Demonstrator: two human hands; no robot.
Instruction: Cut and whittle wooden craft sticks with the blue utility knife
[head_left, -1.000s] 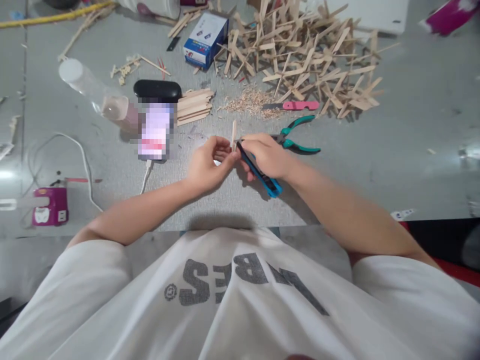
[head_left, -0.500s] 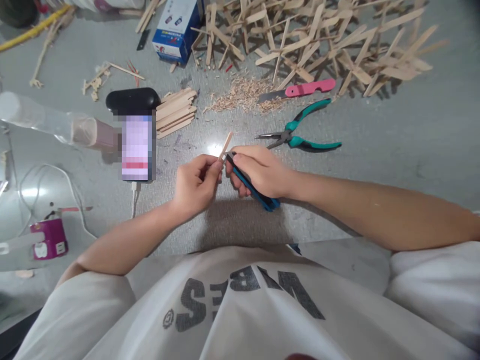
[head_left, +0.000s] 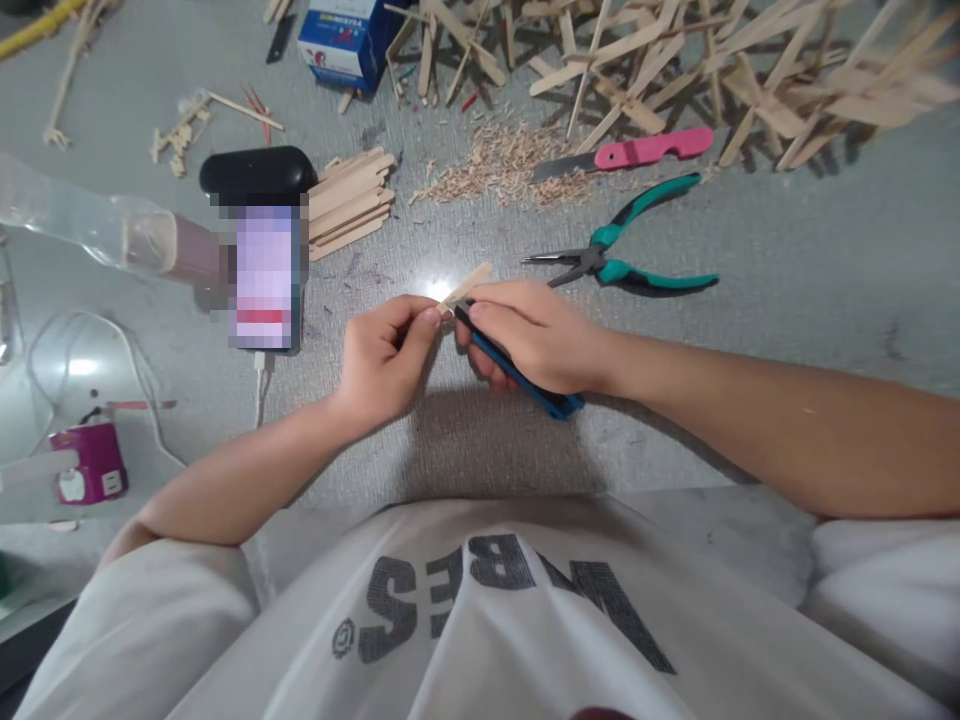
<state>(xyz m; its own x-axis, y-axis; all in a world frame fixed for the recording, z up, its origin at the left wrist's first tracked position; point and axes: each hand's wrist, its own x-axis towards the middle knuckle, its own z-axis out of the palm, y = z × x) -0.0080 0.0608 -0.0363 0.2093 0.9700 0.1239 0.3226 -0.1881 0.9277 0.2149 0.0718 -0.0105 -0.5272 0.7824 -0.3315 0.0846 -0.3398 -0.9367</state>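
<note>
Between the thumb and fingers of my left hand (head_left: 390,355) is a thin wooden craft stick (head_left: 471,284), its free end slanting up to the right. My right hand (head_left: 529,335) is wrapped round pliers (head_left: 517,372) with blue and black handles. Their small jaws meet the stick close to my left fingertips; whether they grip it is too small to tell. Just beyond my right hand lie needle-nose pliers (head_left: 596,260) with green and black handles, spread apart on the table.
A pink-handled knife (head_left: 652,150) rests by wood shavings (head_left: 510,165). Joined craft sticks (head_left: 637,70) crowd the back right. Flat sticks (head_left: 351,205) lie beside a phone (head_left: 262,280) and a black case (head_left: 259,175). A blue-white box (head_left: 349,45) stands behind; a purple charger block (head_left: 90,462) sits left.
The stick has tipped over to the right and lies flatter. Both hands stay close together in front of me. The whole view has shifted slightly.
</note>
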